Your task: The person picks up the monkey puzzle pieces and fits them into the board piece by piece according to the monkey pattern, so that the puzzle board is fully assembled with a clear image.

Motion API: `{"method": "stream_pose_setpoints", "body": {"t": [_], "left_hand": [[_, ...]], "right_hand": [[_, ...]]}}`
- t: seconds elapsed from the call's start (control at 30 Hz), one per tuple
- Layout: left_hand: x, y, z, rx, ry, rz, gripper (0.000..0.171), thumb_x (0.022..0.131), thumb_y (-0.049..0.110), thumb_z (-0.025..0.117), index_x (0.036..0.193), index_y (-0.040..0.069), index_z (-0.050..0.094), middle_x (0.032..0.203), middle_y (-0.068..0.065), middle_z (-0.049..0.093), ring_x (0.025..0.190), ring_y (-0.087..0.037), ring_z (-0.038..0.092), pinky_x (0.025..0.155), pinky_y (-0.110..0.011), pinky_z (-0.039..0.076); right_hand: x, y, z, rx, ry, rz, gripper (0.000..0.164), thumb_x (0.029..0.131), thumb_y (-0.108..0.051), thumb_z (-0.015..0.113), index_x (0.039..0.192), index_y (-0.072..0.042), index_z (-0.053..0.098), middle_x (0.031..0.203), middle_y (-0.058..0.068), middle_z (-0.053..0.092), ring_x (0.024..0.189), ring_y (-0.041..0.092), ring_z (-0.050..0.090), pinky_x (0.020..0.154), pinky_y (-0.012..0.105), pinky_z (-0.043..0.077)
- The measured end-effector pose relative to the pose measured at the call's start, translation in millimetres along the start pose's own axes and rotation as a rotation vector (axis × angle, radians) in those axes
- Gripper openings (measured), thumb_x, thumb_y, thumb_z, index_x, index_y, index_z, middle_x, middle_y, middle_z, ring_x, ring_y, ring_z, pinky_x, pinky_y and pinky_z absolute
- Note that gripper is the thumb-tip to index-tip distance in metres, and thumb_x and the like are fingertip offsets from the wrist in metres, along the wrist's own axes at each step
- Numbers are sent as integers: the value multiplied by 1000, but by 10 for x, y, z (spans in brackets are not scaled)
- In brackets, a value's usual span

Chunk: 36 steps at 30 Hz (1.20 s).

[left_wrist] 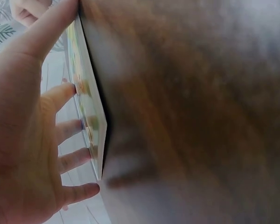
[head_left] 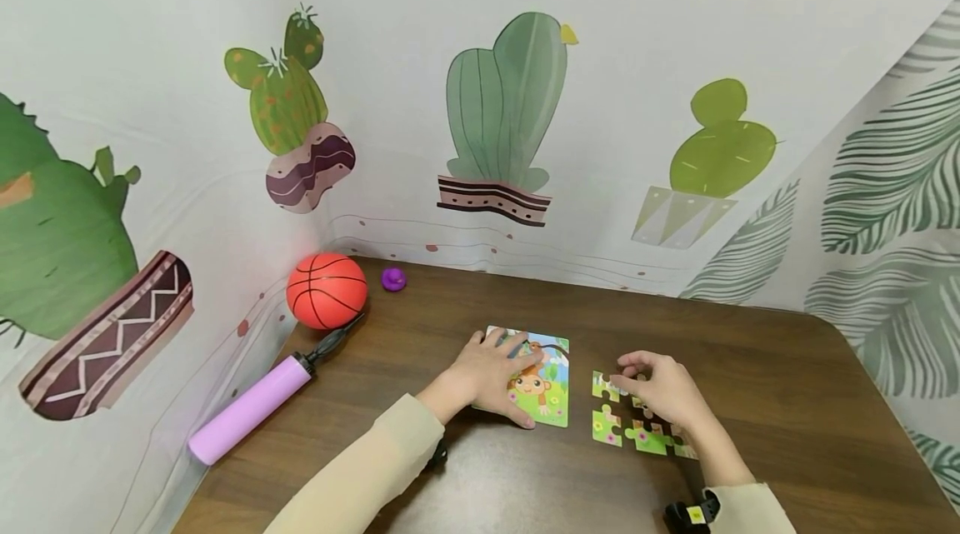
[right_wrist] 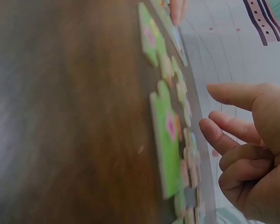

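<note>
My left hand (head_left: 489,374) rests with spread fingers on a monkey picture puzzle board (head_left: 557,405). In the left wrist view, the fingertips lie along the face of the board (left_wrist: 98,126), and its pale edge shows. My right hand (head_left: 670,391) hovers over several loose puzzle pieces to the right of the board. Between its thumb and forefinger there is a gap with nothing in it, while the other fingers bend inward. A green piece with a pink flower (right_wrist: 164,144) lies nearest the right wrist camera. Some pieces are partly hidden under the right hand.
A red basketball (head_left: 327,291) sits at the table's back left corner, with a purple rubber duck (head_left: 393,279) beside it. A lilac hand pump (head_left: 251,409) lies along the left edge. Cactus-printed cloth (head_left: 390,101) stands behind the brown table (head_left: 450,292).
</note>
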<state>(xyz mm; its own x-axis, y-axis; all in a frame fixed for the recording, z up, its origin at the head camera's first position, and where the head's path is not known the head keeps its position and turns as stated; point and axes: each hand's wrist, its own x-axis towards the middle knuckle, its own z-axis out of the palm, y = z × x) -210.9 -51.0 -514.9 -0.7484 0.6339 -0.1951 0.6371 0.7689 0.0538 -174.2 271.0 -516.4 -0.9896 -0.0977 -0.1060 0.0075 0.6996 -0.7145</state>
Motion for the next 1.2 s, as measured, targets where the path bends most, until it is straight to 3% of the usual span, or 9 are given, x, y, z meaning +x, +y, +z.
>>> {"method": "stream_pose_setpoints", "body": {"t": [0.17, 0.3, 0.47, 0.63, 0.73, 1.0, 1.2], "left_hand": [[0, 26, 6, -15, 12, -11, 113, 70, 95, 60, 165, 45, 24, 172, 2, 18, 154, -32, 21, 119, -59, 25], [4, 28, 10, -24, 10, -17, 112, 70, 94, 61, 164, 45, 25, 172, 3, 18, 154, -31, 21, 119, -58, 26], [14, 27, 22, -26, 10, -17, 112, 71, 94, 60, 164, 45, 24, 172, 2, 18, 154, -32, 20, 119, -58, 26], [12, 32, 16, -35, 9, -19, 112, 71, 93, 62, 164, 45, 24, 173, 2, 17, 155, -32, 19, 119, -59, 26], [7, 35, 16, -41, 10, -20, 112, 70, 93, 62, 164, 45, 25, 173, 2, 17, 155, -32, 19, 119, -59, 25], [-2, 23, 21, -72, 15, -9, 111, 72, 91, 63, 165, 43, 26, 173, 1, 16, 155, -32, 18, 120, -59, 25], [-63, -63, 41, -83, 35, 9, 112, 75, 94, 56, 166, 38, 24, 173, -1, 15, 156, -34, 18, 121, -59, 22]], "right_hand": [[-29, 91, 15, -75, -13, -29, 49, 89, -44, 83, 123, -10, 72, 112, 5, 70, 75, 20, 65, 64, 36, 53], [-40, 99, 14, -134, -18, -62, 54, 84, -51, 84, 122, -13, 74, 113, 3, 69, 97, 21, 63, 79, 40, 51], [-69, 65, 9, -138, -41, -50, 55, 80, -49, 88, 120, -14, 74, 110, 3, 64, 89, 19, 58, 76, 38, 49], [-93, 40, 22, -95, -58, -10, 50, 80, -42, 91, 116, -13, 73, 106, 4, 61, 62, 17, 55, 63, 34, 49], [-91, 39, 28, -73, -61, -3, 47, 80, -38, 91, 114, -11, 73, 103, 5, 60, 55, 17, 51, 59, 33, 48], [-62, 37, 26, -109, -64, -23, 43, 81, -36, 90, 110, -11, 72, 98, 3, 58, 72, 18, 51, 69, 35, 46], [-67, 18, 38, -121, -63, -36, 42, 80, -34, 91, 110, -12, 70, 98, 3, 58, 77, 19, 51, 72, 37, 45]]}}
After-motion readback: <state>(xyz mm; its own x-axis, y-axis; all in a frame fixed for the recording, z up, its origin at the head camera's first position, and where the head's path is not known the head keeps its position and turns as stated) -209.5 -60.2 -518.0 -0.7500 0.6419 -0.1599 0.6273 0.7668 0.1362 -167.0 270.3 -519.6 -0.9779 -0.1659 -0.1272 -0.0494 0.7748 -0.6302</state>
